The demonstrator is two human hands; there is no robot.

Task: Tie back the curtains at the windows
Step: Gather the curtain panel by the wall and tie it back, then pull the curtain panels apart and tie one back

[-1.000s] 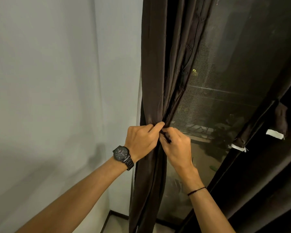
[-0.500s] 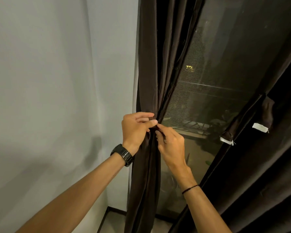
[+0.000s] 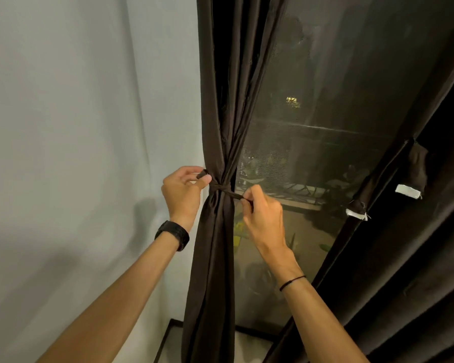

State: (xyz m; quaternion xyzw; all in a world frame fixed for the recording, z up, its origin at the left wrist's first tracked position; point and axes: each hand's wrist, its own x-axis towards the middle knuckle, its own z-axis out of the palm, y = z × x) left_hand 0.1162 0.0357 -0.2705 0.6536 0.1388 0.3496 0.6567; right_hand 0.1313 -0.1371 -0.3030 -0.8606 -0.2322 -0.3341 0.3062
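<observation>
A dark brown curtain (image 3: 220,100) hangs gathered into a narrow bundle at the window's left edge. A matching brown tie strip (image 3: 222,189) is wrapped and crossed around the bundle at its waist. My left hand (image 3: 184,191) pinches the strip's left end just left of the curtain. My right hand (image 3: 264,213) pinches the right end, drawn out taut to the right and slightly down. A second dark curtain (image 3: 404,244) hangs at the right, with its own tie strips (image 3: 417,166) dangling, tipped with white tags.
A pale grey wall (image 3: 76,153) fills the left side. The dark window pane (image 3: 325,113) with a mesh screen lies between the curtains, plants and a railing showing outside. A strip of light floor (image 3: 247,347) with a black skirting line appears below.
My hands were together at the front of the curtain bundle; now they have parted sideways, each drawing one end of the tie strip out tight around the curtain.
</observation>
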